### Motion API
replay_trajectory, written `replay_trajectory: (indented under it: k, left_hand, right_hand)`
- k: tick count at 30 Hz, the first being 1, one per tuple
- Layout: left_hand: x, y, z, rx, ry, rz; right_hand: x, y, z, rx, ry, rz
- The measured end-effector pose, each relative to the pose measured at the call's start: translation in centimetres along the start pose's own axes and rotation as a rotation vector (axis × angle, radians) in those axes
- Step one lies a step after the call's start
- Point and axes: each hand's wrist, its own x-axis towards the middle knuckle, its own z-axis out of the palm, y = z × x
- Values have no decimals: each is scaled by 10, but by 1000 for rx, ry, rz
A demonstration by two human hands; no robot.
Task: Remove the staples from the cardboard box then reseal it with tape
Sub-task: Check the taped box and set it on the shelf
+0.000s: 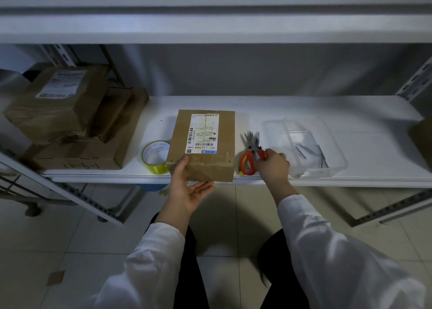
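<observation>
1. The tape roll (155, 156) is lying just left of the cardboard box (203, 145).
2. My left hand (189, 188) is bracing its near edge, fingers spread, thumb on top.
3. My right hand (272, 166) is curling round the red-handled pliers (249, 161); fumbling them risks knocking them off the shelf (350, 112).

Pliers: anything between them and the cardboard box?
Nothing visible. The red-handled pliers lie just right of the cardboard box, with only bare white shelf between. The right hand grips their handles; the left hand touches the box's near left corner, clear of that gap.
</observation>
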Motion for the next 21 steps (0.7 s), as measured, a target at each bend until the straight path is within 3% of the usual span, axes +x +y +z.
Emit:
replay_trajectory:
  k: [10,21]
  left_hand:
    - [-2,-4,0,61,-18,5]
    - [-2,-5,-2,63,-29,2]
  right_hand:
    - [-8,-5,0,222,-37,-46]
    - [-5,-19,3,150,58,140]
